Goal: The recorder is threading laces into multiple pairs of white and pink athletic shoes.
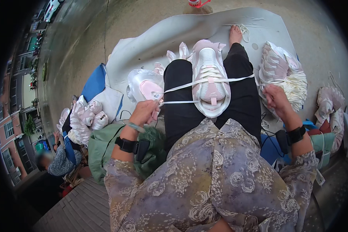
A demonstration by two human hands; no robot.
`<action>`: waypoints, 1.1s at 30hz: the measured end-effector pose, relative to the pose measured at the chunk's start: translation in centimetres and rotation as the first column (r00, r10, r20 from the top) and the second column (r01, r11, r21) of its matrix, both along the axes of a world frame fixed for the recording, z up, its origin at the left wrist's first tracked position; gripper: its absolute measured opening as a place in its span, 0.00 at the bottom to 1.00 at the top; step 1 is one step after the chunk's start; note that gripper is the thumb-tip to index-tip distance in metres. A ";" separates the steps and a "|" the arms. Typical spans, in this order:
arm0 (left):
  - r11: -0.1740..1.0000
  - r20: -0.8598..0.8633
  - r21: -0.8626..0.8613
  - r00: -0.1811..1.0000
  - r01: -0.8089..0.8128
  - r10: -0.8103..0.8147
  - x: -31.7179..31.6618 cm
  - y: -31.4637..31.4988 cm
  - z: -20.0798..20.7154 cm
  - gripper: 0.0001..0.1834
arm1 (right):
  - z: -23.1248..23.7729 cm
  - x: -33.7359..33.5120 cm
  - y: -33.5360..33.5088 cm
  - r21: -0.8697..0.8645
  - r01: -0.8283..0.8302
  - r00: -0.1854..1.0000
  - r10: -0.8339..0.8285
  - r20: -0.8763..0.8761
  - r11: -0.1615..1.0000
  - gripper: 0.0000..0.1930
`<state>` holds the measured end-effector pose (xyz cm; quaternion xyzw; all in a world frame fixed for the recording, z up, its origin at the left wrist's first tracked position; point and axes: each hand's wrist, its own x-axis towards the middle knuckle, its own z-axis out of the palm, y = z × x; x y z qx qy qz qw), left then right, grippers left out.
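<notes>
A white and pink sneaker (209, 79) lies across my lap between my thighs, its toe pointing away and its heel toward me. Its tongue and laced eyelets face up. Fingers pinched, my left hand (146, 111) grips the white shoelace (179, 103), which stretches from the shoe over my left thigh. A second strand runs above it and crosses to the right over my other thigh. Out to the right, my right hand (275, 97) is closed beside that strand's far end. What its fingers hold is hard to make out against the pale background.
A bundle of pink and white shoe parts (276, 62) with a hank of cream laces (294, 91) lies at right. More shoe parts sit at far right and left. A clear plastic bag (137, 83) and green sack (108, 143) are left. Another person (62, 158) sits at far left.
</notes>
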<state>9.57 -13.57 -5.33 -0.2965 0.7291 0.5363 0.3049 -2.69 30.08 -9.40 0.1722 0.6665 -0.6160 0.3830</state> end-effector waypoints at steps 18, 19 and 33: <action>0.971 -0.294 0.215 0.942 -0.101 0.163 -7.7 10.9 -2.5 0.13 | 0.2 1.1 -9.3 -0.324 0.124 0.941 -0.214 -0.261 0.938 0.08; 0.972 -0.330 0.200 0.926 -0.124 0.186 -7.4 11.0 -2.6 0.13 | -0.2 1.3 -9.3 -0.324 0.109 0.931 -0.211 -0.299 0.940 0.07; 0.834 -0.213 0.486 0.890 -0.261 0.403 -5.4 11.2 -2.7 0.07 | -2.3 2.0 -10.0 -0.337 0.187 0.856 -0.322 -0.405 0.923 0.06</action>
